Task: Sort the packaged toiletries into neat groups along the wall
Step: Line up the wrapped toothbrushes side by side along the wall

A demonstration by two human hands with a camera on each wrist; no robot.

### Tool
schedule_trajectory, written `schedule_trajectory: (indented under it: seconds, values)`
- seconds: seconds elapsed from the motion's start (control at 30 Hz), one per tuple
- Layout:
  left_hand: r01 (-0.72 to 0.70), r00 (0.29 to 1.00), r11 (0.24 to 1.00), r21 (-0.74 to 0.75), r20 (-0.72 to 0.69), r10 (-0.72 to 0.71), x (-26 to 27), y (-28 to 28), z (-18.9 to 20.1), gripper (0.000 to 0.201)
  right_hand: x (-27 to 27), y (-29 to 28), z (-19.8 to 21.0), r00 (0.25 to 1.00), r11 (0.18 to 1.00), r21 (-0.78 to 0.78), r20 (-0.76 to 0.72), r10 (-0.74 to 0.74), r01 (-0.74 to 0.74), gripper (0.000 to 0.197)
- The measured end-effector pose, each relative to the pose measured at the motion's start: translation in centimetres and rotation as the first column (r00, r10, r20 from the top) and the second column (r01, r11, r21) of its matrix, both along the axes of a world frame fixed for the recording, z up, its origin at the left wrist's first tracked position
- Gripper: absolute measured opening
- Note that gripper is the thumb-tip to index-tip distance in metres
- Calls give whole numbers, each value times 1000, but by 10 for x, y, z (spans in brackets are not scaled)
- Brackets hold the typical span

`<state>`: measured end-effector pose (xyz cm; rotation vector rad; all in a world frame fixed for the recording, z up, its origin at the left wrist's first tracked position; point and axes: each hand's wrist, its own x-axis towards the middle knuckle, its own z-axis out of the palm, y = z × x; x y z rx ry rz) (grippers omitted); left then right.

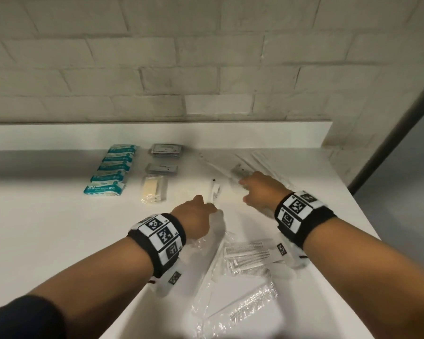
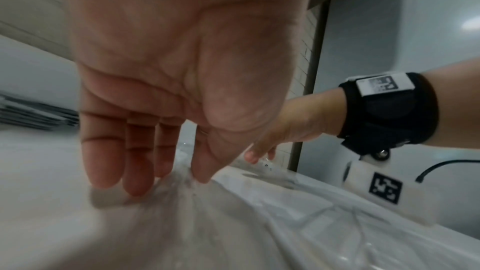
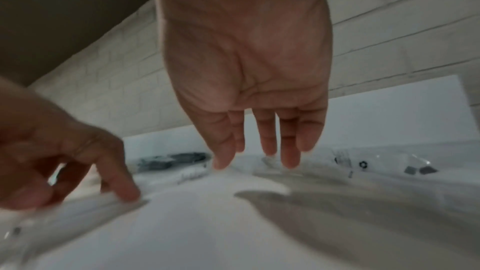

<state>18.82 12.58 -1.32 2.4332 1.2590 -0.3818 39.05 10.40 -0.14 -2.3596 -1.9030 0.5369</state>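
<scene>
Left hand (image 1: 196, 211) at frame centre, fingers (image 2: 103, 163) straight, tips pressing clear plastic packet (image 1: 214, 231) on white table (image 1: 47, 228); holds nothing. Right hand (image 1: 261, 192) right of centre, fingers (image 3: 289, 149) extended, relaxed, tips at long clear packets (image 1: 245, 172) near wall (image 1: 206, 57). Teal packs (image 1: 110, 168) in column, upper left. Grey sachets (image 1: 165, 151) and yellowish bar packet (image 1: 153, 189) just right of them. Wrapped combs (image 1: 249, 253) lower centre, under right wrist.

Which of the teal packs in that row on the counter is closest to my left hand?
The front teal pack, at the row's near end. The other five lie behind it toward the wall, farther from the left hand.
</scene>
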Motion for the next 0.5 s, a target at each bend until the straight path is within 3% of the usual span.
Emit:
schedule_trajectory:
  seconds: [0.07, 0.13, 0.37, 0.5]
  values:
    - [21, 999, 1000, -16, 30, -21, 3, -6, -1, 53, -5, 5, -11, 985, 997, 28, 157, 71, -76, 52]
    - [32, 997, 999, -14, 72, -31, 2, -9, -2, 57, -11, 13, -13, 972, 993, 35, 213, 103, -113, 54]
    - [105, 992, 994, 33, 62, -107, -4, -5, -13, 61, -26, 47, -13, 949, 960, -122, 163, 271, -253, 59]
    - [-46, 994, 999, 11, 96, 44, -7, 10, -13, 52, -27, 59, -21, 975, 986, -97, 161, 151, -137, 51]
